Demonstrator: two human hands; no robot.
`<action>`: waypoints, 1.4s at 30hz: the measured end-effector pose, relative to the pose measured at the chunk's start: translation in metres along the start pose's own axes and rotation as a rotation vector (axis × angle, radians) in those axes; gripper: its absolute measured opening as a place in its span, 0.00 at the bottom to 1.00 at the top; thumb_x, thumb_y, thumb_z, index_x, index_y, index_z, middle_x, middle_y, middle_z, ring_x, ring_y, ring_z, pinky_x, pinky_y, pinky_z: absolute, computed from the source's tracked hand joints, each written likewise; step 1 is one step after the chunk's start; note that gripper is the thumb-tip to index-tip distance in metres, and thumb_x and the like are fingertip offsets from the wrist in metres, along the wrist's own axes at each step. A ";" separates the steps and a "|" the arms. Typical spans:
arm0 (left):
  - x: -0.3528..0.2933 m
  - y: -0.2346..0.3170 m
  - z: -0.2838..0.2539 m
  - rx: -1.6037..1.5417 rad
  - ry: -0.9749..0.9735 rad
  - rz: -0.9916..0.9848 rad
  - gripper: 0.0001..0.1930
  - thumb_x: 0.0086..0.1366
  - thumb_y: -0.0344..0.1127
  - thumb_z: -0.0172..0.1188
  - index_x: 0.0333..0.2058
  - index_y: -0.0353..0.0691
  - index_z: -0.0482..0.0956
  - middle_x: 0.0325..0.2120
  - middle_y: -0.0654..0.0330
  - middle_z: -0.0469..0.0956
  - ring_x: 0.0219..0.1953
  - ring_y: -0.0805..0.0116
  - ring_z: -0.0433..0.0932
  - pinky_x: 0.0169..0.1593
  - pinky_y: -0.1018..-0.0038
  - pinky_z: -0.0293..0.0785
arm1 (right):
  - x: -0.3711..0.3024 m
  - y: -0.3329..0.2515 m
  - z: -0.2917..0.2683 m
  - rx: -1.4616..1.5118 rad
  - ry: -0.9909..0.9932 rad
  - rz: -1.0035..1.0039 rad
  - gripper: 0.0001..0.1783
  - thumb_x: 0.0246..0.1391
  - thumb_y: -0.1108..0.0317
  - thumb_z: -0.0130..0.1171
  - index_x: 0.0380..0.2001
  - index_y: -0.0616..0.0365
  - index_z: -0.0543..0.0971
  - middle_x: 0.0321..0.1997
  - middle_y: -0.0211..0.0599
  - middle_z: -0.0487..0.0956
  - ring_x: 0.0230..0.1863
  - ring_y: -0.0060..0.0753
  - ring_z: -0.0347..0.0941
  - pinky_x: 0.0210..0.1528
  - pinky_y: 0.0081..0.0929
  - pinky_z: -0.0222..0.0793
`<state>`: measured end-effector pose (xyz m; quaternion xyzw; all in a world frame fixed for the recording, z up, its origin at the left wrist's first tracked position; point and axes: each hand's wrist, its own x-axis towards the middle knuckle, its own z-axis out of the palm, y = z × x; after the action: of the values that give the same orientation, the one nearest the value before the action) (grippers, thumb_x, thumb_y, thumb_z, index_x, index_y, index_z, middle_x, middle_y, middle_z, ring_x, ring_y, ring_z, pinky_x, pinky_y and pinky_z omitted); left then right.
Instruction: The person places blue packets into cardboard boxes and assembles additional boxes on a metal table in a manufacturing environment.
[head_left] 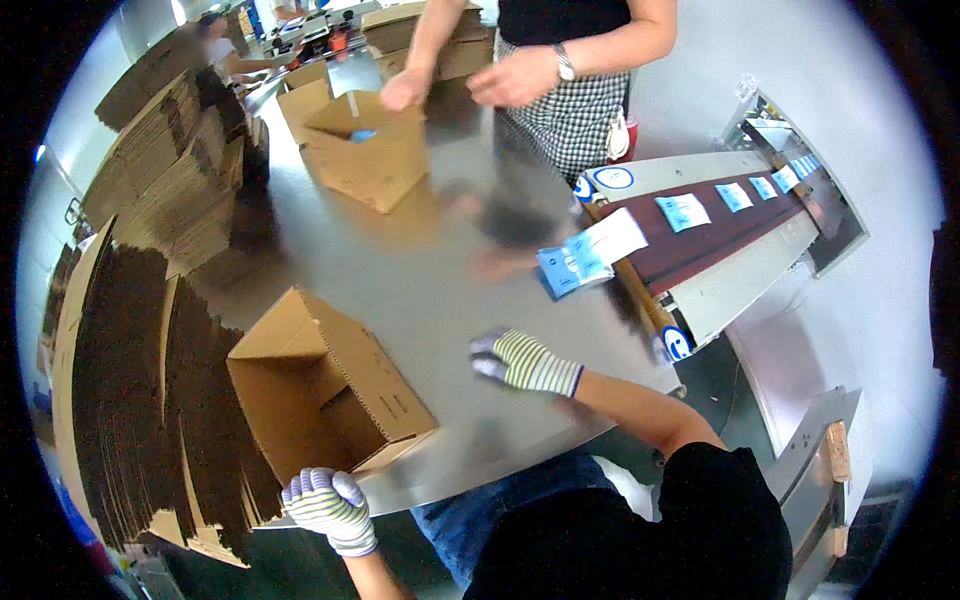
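My left hand [332, 508], in a striped knit glove, is at the near edge of an open cardboard box [375, 385], fingers curled over that edge. The box stands on the metal table, its opening toward me and its inside bare. My right hand [525, 362], gloved alike, hovers over the table to the right of the box. Its fingers point left, thumb a little apart, with nothing visible between them. Beyond it, blue and white packets [575, 265] lie overlapping at the end of a conveyor [690, 240].
Across the metal table [460, 400], a person [570, 75] holds both hands near a second open box [370, 160] with something blue inside. More packets [735, 196] ride the dark belt. Stacked flat cardboard [130, 380] stands at left. A dark blurred shape [515, 215] hangs over the table.
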<state>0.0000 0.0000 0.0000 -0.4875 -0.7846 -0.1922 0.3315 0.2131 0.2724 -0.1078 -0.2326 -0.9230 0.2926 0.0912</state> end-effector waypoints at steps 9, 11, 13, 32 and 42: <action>0.002 0.004 -0.007 0.029 -0.072 0.004 0.10 0.61 0.37 0.47 0.23 0.41 0.69 0.21 0.57 0.69 0.25 0.56 0.69 0.33 0.63 0.64 | 0.011 0.048 -0.148 -0.449 0.037 0.211 0.22 0.54 0.51 0.51 0.46 0.52 0.77 0.50 0.46 0.75 0.53 0.48 0.69 0.57 0.41 0.62; 0.007 0.006 -0.006 0.025 -0.015 0.004 0.04 0.50 0.33 0.51 0.20 0.44 0.66 0.16 0.59 0.65 0.21 0.59 0.66 0.31 0.65 0.61 | 0.015 0.060 -0.183 -0.542 0.074 0.197 0.20 0.53 0.55 0.52 0.46 0.52 0.77 0.48 0.47 0.76 0.48 0.51 0.71 0.54 0.42 0.64; 0.010 0.012 -0.005 0.001 -0.022 0.010 0.04 0.50 0.33 0.50 0.21 0.44 0.66 0.17 0.59 0.66 0.21 0.59 0.66 0.31 0.65 0.61 | 0.013 0.141 -0.206 -0.351 0.076 0.371 0.20 0.56 0.54 0.50 0.45 0.55 0.77 0.45 0.48 0.78 0.48 0.49 0.74 0.52 0.43 0.67; 0.016 0.042 -0.036 -0.019 -0.145 -0.015 0.05 0.52 0.37 0.51 0.21 0.47 0.67 0.17 0.60 0.66 0.21 0.60 0.66 0.31 0.66 0.62 | -0.017 0.021 -0.130 -0.696 -0.262 0.137 0.35 0.36 0.52 0.66 0.47 0.61 0.72 0.38 0.52 0.79 0.39 0.56 0.77 0.41 0.43 0.73; 0.009 0.024 -0.026 -0.067 -0.087 -0.018 0.03 0.47 0.33 0.53 0.22 0.47 0.68 0.17 0.60 0.66 0.21 0.59 0.66 0.31 0.65 0.63 | 0.034 0.096 -0.182 -0.608 -0.475 0.180 0.42 0.25 0.64 0.71 0.51 0.63 0.69 0.40 0.51 0.79 0.42 0.56 0.76 0.44 0.40 0.72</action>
<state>0.0272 0.0009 0.0243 -0.4990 -0.7958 -0.2000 0.2787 0.2746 0.4487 -0.0152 -0.2548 -0.9389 0.0584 -0.2238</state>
